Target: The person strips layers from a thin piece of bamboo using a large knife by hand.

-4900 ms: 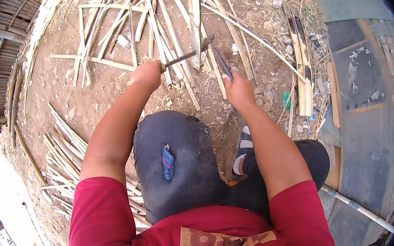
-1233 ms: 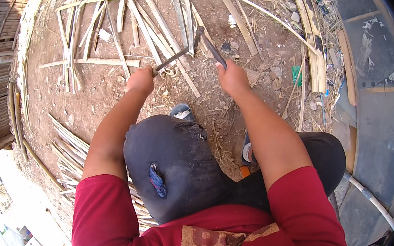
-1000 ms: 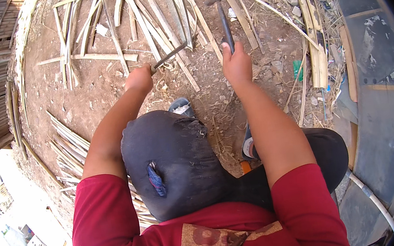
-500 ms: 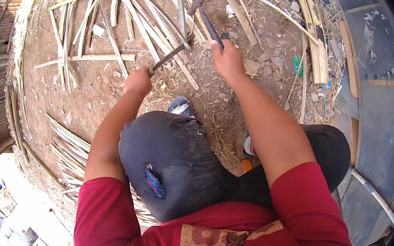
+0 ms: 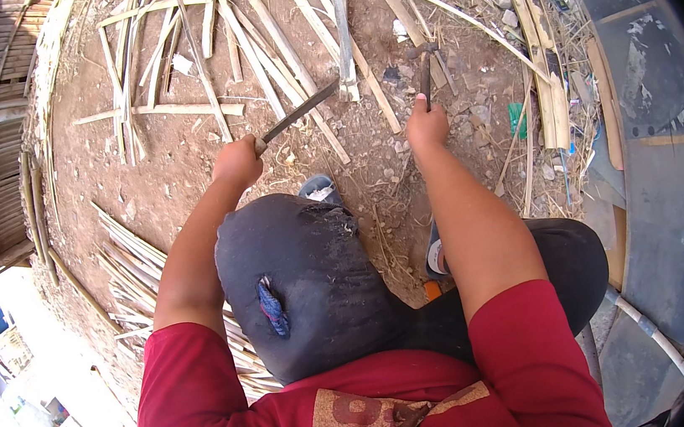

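Observation:
My left hand (image 5: 237, 162) grips the handle of a long knife (image 5: 297, 115) whose blade rests across the near end of an upright bamboo slat (image 5: 340, 20). My right hand (image 5: 426, 125) holds a hammer (image 5: 424, 69) by its handle, with its head raised just right of the blade tip. Both arms reach forward over my raised knee in dark trousers (image 5: 315, 275). The slat runs away from me over the bare dirt.
Split bamboo strips (image 5: 196, 44) lie scattered over the dirt ahead, and a bundle of strips (image 5: 132, 263) lies at my left. More bamboo pieces (image 5: 552, 97) and grey sheet panels (image 5: 654, 136) are at the right. My shoe (image 5: 435, 255) is below the right arm.
The hammer in my right hand has swung up and down beside the knife and now stands raised to the right of the blade. My left hand has kept the knife on the slat.

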Demonstrator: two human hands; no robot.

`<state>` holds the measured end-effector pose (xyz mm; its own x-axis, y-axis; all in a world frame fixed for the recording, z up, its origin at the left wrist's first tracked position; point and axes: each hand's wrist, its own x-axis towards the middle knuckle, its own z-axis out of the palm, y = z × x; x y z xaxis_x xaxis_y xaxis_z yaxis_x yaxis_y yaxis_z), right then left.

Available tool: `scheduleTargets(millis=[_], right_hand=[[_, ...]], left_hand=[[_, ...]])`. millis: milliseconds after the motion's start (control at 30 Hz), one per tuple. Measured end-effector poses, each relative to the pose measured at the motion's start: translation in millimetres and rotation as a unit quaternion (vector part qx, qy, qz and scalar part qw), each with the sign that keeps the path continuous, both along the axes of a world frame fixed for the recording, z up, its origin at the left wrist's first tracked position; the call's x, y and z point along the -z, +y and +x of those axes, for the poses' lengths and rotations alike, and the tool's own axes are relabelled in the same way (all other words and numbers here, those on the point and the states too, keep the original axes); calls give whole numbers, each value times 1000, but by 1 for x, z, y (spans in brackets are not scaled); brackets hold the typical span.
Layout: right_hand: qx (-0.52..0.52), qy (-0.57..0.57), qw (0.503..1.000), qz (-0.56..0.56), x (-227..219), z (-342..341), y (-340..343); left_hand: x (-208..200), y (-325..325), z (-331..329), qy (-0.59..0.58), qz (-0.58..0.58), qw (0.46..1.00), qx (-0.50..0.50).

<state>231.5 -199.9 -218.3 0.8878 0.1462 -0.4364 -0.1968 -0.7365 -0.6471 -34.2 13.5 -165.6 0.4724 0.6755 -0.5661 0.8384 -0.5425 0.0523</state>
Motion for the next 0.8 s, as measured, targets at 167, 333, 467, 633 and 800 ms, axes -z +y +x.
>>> scheduleTargets(millis=[167,333,467,633,800], right_hand=[[113,46,992,-30,29,7,-12],[96,-174,964,-175,25,-7,-13],[-220,-136,964,-64,-22,-19,2],[-225,394,871,189,-70,-73,51],[-168,377,873,261,-113,-81,78]], left_hand=[[1,-7,-18,-19,-4,1000,-9],[-10,-16,-27,-92,-62,993,-49],[-25,-22,-12,-167,-127,975,-73],[-54,-25,40,-257,-259,924,-118],[-90,-25,87,-274,-335,902,-2]])
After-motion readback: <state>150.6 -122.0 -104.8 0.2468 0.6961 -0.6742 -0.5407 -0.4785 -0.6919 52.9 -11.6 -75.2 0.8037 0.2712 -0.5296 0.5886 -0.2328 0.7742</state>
